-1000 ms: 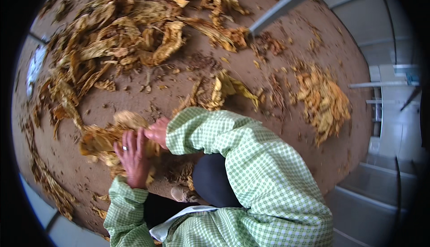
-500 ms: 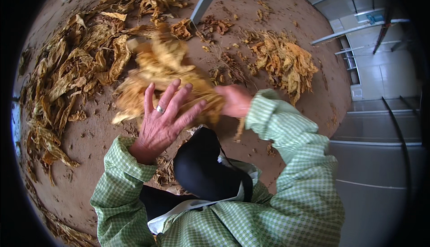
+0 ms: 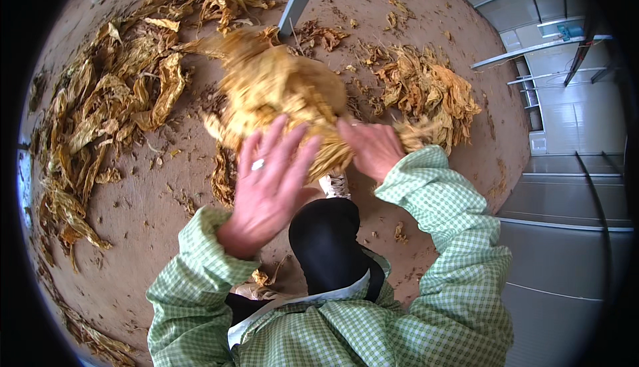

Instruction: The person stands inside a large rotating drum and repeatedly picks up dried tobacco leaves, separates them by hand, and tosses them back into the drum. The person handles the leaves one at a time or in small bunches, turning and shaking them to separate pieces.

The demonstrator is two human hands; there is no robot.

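A bunch of dried yellow-brown tobacco leaves (image 3: 286, 91) hangs in front of me, blurred by motion and fanned out to the upper left. My right hand (image 3: 374, 149) grips the gathered end of the bunch, with leaf ends poking out past its far side. Fingers stretched and apart, my left hand (image 3: 269, 184) is at the near side of the leaves, its palm turned to them. Whether it touches them I cannot tell. A ring shows on one of its fingers.
Loose tobacco leaves (image 3: 93, 111) lie in a long heap on the brown floor (image 3: 166, 234) at left. A smaller leaf pile (image 3: 429, 94) sits at right. Beyond the bunch stands a grey metal post (image 3: 301, 1). My black-clad knee (image 3: 326, 240) juts up below my hands.
The bunch has swung to the right and turned, with my right hand shifting right along with it. My left hand has moved right too, and its fingers now point more upward.
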